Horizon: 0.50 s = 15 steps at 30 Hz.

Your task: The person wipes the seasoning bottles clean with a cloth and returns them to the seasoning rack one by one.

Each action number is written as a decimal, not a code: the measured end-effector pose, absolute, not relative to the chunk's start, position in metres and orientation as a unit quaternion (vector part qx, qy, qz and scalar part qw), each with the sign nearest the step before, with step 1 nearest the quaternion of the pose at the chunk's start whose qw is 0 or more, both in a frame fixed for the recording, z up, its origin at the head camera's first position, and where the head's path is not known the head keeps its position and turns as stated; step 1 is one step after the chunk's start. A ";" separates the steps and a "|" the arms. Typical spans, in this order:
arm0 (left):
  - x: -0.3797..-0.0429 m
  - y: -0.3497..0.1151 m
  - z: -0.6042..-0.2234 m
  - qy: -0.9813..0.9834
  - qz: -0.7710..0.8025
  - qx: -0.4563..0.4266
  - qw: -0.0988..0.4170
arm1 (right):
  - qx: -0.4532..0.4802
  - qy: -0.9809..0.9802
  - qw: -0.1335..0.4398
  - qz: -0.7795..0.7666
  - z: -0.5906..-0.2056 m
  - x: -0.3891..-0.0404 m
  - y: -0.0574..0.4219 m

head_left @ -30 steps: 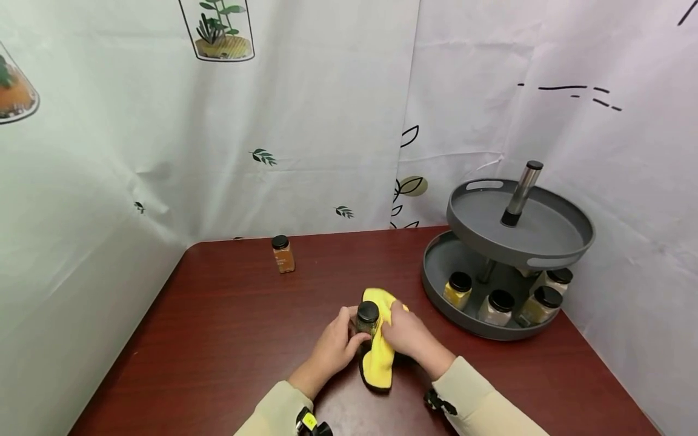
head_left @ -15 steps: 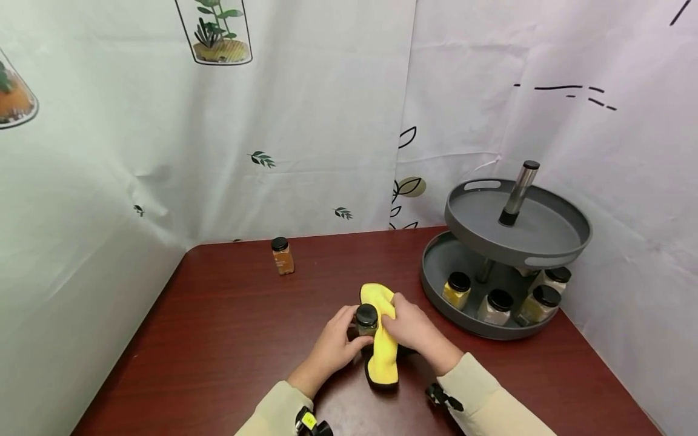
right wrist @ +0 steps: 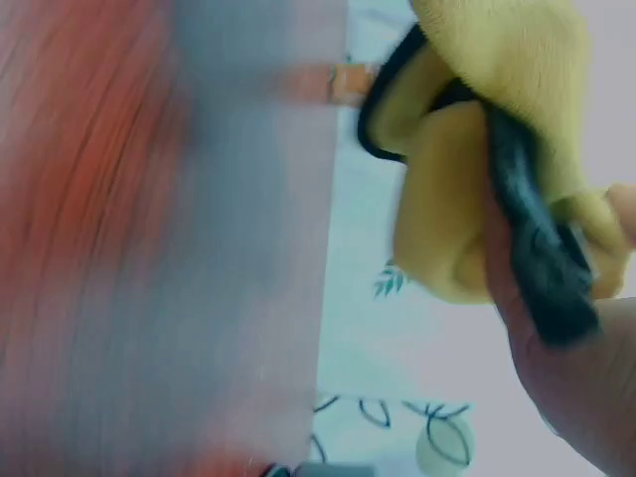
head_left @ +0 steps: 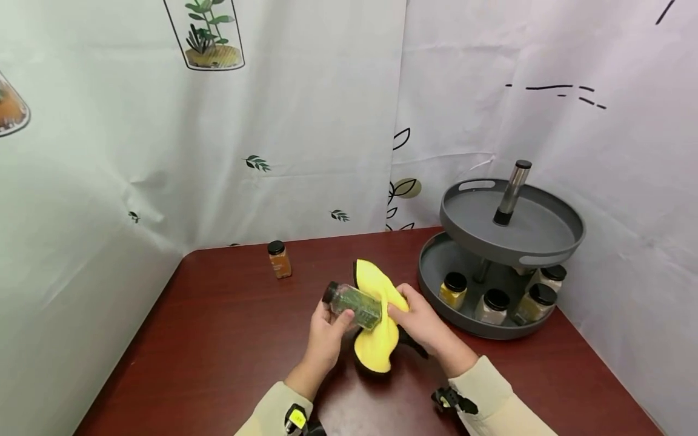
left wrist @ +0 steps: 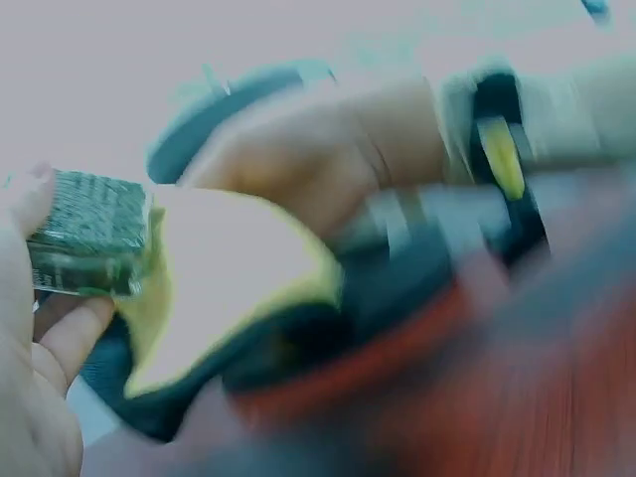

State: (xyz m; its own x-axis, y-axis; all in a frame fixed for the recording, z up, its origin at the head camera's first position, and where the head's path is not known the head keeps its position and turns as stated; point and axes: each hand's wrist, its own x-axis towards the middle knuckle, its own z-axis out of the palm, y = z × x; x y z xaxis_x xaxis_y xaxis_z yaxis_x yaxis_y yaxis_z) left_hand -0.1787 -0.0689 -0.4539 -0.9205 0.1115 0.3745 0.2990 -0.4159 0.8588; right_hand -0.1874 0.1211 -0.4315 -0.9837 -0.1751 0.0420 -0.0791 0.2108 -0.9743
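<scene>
My left hand (head_left: 326, 333) grips a clear spice jar (head_left: 357, 306) of green flakes, tilted on its side with the black lid toward the upper left. The thumb lies along the near side of the glass. A yellow cloth (head_left: 376, 348) with a black edge is bunched in my right hand (head_left: 422, 321), pinched between thumb and fingers. The cloth meets the bottom end of the jar. In the left wrist view the jar (left wrist: 89, 234) shows its green contents close against the cloth (left wrist: 229, 268). Folds of the cloth (right wrist: 537, 70) hide most of the right fingers in the right wrist view.
An orange-brown spice jar (head_left: 280, 261) with a black lid stands at the back left of the dark red table (head_left: 207, 339). To the right is a grey two-tier turntable (head_left: 512, 239), with several black-lidded jars on its lower tier, including a yellow one (head_left: 453, 290).
The jar was upright and has been lifted and tipped, its lid swinging left and its base toward the cloth. The cloth has shifted with the right hand and spread around the base.
</scene>
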 end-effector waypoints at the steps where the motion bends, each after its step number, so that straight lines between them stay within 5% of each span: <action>1: -0.179 -0.067 -0.451 -0.501 -0.846 -0.179 0.049 | -0.087 0.758 0.036 -0.645 -0.429 -0.186 0.120; 10: -0.175 -0.050 -0.430 -0.401 -0.899 -0.165 0.070 | -0.069 0.700 -0.101 -0.704 -0.406 -0.162 0.109; 15: -0.171 -0.050 -0.424 -0.380 -0.904 -0.186 0.057 | -0.063 0.695 -0.116 -0.707 -0.403 -0.158 0.106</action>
